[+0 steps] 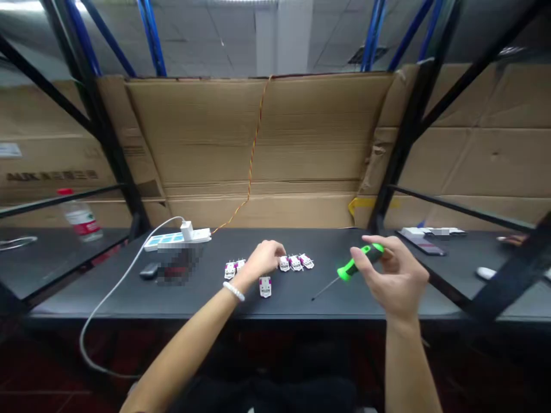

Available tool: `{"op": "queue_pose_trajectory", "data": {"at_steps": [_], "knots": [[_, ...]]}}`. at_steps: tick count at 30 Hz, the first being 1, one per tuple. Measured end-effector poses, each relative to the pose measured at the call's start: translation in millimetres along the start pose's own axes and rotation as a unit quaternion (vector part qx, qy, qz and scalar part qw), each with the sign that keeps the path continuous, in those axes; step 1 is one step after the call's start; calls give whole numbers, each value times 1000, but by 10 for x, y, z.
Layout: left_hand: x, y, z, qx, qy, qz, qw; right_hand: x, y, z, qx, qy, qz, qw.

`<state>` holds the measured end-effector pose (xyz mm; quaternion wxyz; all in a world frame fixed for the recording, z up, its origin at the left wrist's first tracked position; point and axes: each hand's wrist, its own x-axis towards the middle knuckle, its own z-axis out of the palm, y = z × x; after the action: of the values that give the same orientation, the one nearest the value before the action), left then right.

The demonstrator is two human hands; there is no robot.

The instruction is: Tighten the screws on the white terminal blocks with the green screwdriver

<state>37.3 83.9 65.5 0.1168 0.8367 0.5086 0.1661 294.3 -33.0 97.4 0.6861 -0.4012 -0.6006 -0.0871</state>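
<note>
My right hand (398, 275) is closed on a screwdriver (359, 261) with a black and bright green handle. Its thin metal shaft points down and left over the table. My left hand (264, 259), with a white band at the wrist, reaches into a row of small white and purple parts with thin metal pins. Its fingers are curled, and their tips are partly hidden, so what they pinch does not show. Several of these parts (295, 263) lie just right of the fingers, others (231, 269) to the left. One more part (265, 287) sits nearer the front edge.
On the dark table (198, 301), a white power strip (198, 236) with a plugged-in charger (186, 230) stands at the back left. A white cable (92, 321) hangs over the front edge. Black rack posts (398, 149) flank the table, and cardboard (206, 137) closes the back.
</note>
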Motion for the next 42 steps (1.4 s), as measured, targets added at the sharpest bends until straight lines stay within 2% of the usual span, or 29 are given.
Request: {"op": "queue_pose_trajectory", "data": {"at_steps": [4, 12, 19, 25, 30, 35, 42], "knots": [[95, -115, -29, 5, -4, 5, 1000, -6, 25, 8, 16, -8, -1, 1000], [200, -47, 234, 9, -3, 3, 1000, 7, -3, 21, 13, -34, -25, 999], [222, -160, 139, 7, 6, -6, 1000, 6, 17, 9, 17, -26, -31, 999], [166, -229, 138, 28, -31, -12, 999, 11, -19, 14, 15, -33, -26, 999], [96, -159, 139, 30, -53, 2, 998, 11, -20, 6, 16, -38, -27, 999], [-101, -55, 120, 37, -74, 16, 996, 15, -17, 6, 16, -39, -32, 999], [-320, 216, 111, 45, -94, 58, 993, 15, -18, 17, 15, -42, -34, 998]]}}
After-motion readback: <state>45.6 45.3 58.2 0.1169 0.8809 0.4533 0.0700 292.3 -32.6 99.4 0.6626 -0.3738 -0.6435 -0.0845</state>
